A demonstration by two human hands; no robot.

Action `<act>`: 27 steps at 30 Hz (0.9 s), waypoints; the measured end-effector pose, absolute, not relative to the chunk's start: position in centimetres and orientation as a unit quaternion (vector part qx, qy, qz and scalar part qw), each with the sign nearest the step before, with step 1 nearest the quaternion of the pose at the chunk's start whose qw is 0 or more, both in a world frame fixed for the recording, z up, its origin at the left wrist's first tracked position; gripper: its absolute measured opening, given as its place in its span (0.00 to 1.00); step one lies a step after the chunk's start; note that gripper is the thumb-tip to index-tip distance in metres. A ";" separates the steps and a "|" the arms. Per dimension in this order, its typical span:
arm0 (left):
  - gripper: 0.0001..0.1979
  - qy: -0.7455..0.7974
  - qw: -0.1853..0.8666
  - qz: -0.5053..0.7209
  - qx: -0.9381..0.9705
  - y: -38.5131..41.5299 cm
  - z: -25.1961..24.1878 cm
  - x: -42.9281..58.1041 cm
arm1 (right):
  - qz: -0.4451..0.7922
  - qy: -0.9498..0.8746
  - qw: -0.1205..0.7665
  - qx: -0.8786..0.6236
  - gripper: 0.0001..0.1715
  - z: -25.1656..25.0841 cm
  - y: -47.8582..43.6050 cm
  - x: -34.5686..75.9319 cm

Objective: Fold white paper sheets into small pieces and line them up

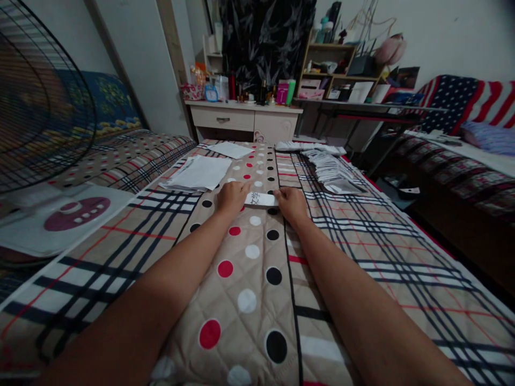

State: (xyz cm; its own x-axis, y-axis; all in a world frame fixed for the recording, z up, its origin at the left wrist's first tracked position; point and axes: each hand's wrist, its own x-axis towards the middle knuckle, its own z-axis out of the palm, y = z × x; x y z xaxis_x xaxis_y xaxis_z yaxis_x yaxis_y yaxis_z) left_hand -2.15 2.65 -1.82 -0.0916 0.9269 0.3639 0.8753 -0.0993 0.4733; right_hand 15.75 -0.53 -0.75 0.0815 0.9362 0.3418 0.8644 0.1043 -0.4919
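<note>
Stretched between my two hands is a narrow white paper strip [262, 199] with dark handwritten characters on it. My left hand [233, 196] grips its left end, fingers closed. At the other end my right hand [291, 203] pinches the strip between thumb and fingers. Both hands are low over the polka-dot band of the bedspread [241, 252]. Beyond my left hand lies a stack of white paper sheets [201, 172], with another white sheet [230, 149] farther back. Off to the right is a fanned row of folded white paper strips [330, 170].
A black wire fan [44, 96] stands close at the left, by a white bag with a maroon print [76, 213]. A white dresser [237, 120] with bottles on top stands past the bed's far end. At the right are a desk [374, 107] and another bed [462, 155].
</note>
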 end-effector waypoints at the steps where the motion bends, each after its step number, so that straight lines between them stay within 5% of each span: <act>1: 0.24 0.671 0.046 0.312 0.671 2.8 -1.9 -2.3 | 0.062 -0.672 0.311 -0.669 0.17 -0.8 -0.5 15.9; 6: 0.24 0.641 0.063 0.369 0.670 3.0 -2.0 -2.8 | 0.101 -0.652 0.361 -0.659 0.16 -1.3 0.4 17.2; 10: 0.18 0.474 0.148 0.448 0.743 2.6 -2.1 -2.5 | 0.125 -0.650 0.390 -0.640 0.17 -1.9 1.3 17.9; 13: 0.30 0.389 0.219 0.414 0.793 2.3 -2.1 -2.1 | 0.144 -0.642 0.394 -0.641 0.17 -2.1 1.6 17.9; 18: 0.15 0.397 0.262 0.386 0.791 2.1 -2.0 -1.9 | 0.171 -0.636 0.425 -0.621 0.19 -1.9 1.4 18.0; 23: 0.13 0.409 0.269 0.396 0.777 2.2 -1.9 -1.9 | 0.205 -0.637 0.445 -0.595 0.29 -1.4 0.6 18.0; 27: 0.10 0.440 0.223 0.389 0.778 2.5 -2.1 -2.0 | 0.221 -0.661 0.429 -0.575 0.24 -1.8 0.4 17.9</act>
State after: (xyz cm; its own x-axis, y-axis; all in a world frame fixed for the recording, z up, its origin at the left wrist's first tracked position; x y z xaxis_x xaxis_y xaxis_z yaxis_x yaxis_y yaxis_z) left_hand -2.03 2.52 -2.06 0.3111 0.8577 0.4093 0.5113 -0.5141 0.6887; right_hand 17.94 0.36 -1.77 0.0286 0.9490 0.3141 0.5704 0.2426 -0.7847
